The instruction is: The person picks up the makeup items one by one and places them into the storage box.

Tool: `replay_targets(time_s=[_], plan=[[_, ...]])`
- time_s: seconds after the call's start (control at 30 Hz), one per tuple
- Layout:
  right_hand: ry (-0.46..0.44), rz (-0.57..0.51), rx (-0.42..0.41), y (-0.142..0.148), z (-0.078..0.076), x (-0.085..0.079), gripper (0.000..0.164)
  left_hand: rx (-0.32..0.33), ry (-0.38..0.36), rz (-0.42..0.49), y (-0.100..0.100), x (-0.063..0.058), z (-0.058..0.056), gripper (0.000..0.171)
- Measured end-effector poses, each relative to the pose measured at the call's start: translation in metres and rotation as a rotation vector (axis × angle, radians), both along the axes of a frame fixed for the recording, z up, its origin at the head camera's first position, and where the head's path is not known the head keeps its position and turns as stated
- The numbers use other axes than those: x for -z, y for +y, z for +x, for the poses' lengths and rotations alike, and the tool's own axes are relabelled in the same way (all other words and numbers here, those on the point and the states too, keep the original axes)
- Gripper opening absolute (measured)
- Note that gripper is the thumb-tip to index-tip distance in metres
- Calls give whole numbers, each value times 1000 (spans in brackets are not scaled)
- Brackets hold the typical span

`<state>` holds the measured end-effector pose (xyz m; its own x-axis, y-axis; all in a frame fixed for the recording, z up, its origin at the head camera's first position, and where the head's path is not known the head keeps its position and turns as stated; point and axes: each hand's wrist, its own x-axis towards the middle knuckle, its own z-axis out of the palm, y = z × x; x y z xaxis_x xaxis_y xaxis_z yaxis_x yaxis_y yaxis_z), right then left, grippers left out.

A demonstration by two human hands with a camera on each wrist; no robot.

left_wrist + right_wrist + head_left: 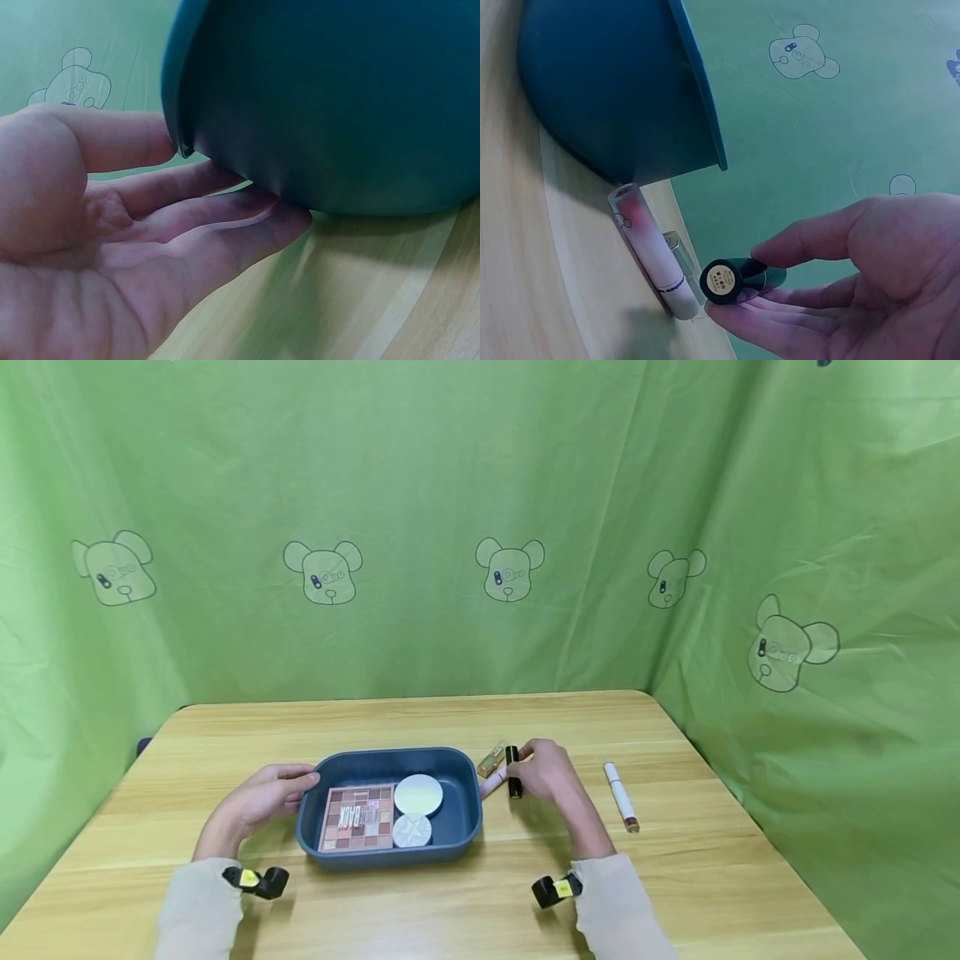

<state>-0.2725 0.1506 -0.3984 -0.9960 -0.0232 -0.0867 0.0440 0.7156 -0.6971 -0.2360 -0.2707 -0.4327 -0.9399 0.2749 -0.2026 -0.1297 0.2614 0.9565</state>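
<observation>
My left hand (258, 800) grips the left end of a dark blue oblong tub (390, 858), thumb at the rim and fingers reaching under the end wall in the left wrist view. Inside the tub lie an eyeshadow palette (357, 820), a round white compact (418, 794) and a smaller patterned compact (412, 832). My right hand (553, 774) pinches a black lipstick tube (731, 280) between thumb and fingers, its round labelled end facing the right wrist camera. Beside that tube, a pink-and-white lip gloss tube (651, 247) lies by the tub's right end.
A small gold-and-clear cosmetic item (491, 759) lies behind the pink-and-white tube. Farther right on the wooden table (712, 860) is a white tube with a brownish end (620, 795). A green curtain (420, 635) with bear-head drawings stands around the table.
</observation>
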Motion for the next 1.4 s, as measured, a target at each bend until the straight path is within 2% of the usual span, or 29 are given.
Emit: replay_targets(time_s=[0.27,0.5,0.97,1.4], plan=[[2,-27,10,-1,2,-4,33,6,-2,2,1,-1,0,58],[-16,-114,-2,-4,3,-7,36,7,-8,5,1,-1,0,59],[26,-146,-32,-21,12,-12,35,10,-9,1,1,-1,1,59],[53,-179,-76,-35,22,-26,38,3,-7,5,1,-2,1,59]])
